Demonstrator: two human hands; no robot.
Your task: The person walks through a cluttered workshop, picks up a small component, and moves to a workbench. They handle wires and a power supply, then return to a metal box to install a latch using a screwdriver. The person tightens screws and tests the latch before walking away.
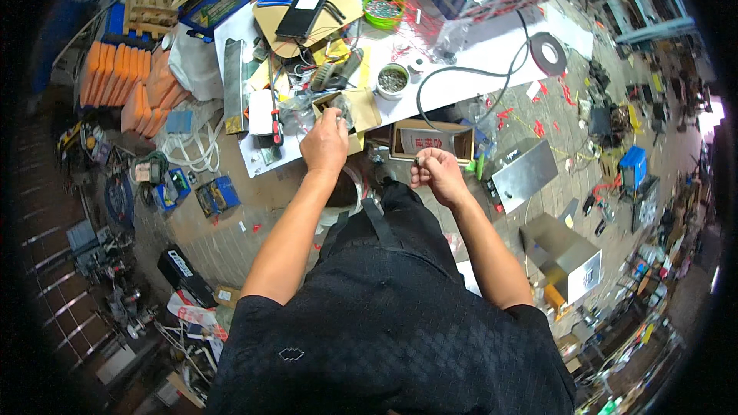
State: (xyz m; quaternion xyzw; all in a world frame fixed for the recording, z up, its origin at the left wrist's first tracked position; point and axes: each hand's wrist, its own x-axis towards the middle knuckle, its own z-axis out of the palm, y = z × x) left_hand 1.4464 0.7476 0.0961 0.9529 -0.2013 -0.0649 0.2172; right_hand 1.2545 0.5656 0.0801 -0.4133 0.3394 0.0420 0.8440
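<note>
My left hand [327,143] is at the near edge of the white-topped table, its fingers bunched together at the mouth of a small open cardboard box [367,110]. What those fingertips hold, if anything, cannot be made out. Clear plastic wrapping [296,116] lies beside that hand, and a red-handled screwdriver [277,129] rests a little further left. In front of my body, off the table, my right hand [441,178] is closed in a pinch. A small dark piece [418,161] shows at its fingertips, too small to name.
Below the table edge sits an open carton [432,141]. Tubs of small parts [393,81], a green basket [383,8] and a black cable [469,69] are on the table. Metal cases [523,173] stand on the floor to the right; orange pieces [115,73] are stacked left.
</note>
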